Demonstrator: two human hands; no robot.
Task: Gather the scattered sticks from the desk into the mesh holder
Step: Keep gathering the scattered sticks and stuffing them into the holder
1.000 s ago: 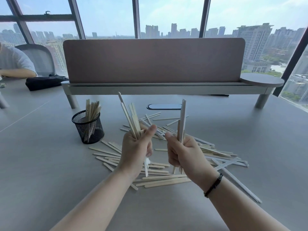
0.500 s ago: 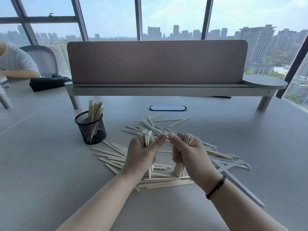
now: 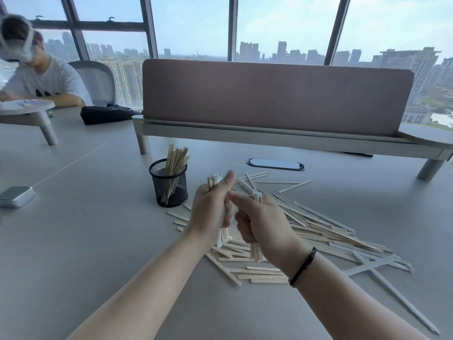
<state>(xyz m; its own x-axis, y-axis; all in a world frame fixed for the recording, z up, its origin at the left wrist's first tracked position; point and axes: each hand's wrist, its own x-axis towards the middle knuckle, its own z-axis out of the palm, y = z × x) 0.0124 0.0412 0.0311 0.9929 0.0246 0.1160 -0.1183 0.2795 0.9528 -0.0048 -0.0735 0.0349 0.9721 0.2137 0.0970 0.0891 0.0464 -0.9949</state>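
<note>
Head-camera view: the left hand (image 3: 212,207) and right hand (image 3: 263,223) are each seen closed around an upright bundle of sticks, held touching above the scattered sticks (image 3: 316,231) near the middle of the table (image 3: 85,241). The mesh holder (image 3: 168,186), already part-filled with upright sticks, is found beyond and to the left toward the table's far edge. It is judged nearer the left hand, whose bundle's long axis already roughly matches the opening.
</note>
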